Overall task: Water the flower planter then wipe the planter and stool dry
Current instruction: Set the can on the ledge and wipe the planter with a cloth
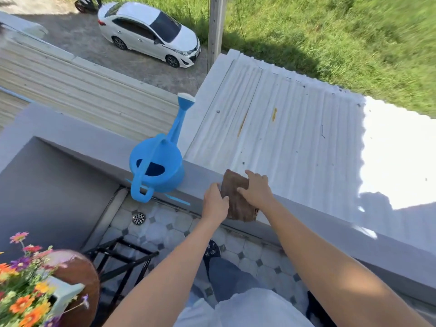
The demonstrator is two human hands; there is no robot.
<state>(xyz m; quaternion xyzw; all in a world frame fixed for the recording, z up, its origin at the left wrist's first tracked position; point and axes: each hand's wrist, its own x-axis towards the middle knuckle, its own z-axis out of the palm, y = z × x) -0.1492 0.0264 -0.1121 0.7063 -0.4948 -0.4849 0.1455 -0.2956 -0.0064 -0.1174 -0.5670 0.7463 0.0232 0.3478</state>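
Note:
A brown cloth (pixel 237 197) lies folded on the grey parapet ledge (pixel 306 218) in front of me. My left hand (pixel 215 204) grips its near left edge and my right hand (pixel 257 188) presses on its right side. A blue watering can (pixel 158 168) stands upright on the same ledge to the left, spout pointing away. At the bottom left a pale rectangular flower planter (pixel 63 293) with orange, pink and purple flowers (pixel 23 286) rests on a round brown stool (pixel 81 272) with black legs (pixel 122 263).
The balcony floor (pixel 165 227) is tiled, with a round metal drain (pixel 138 218) near the corner. Beyond the ledge lies a white corrugated roof (pixel 295 138). Far below are a parked white car (pixel 151 31), a pole (pixel 215 31) and grass (pixel 342 38).

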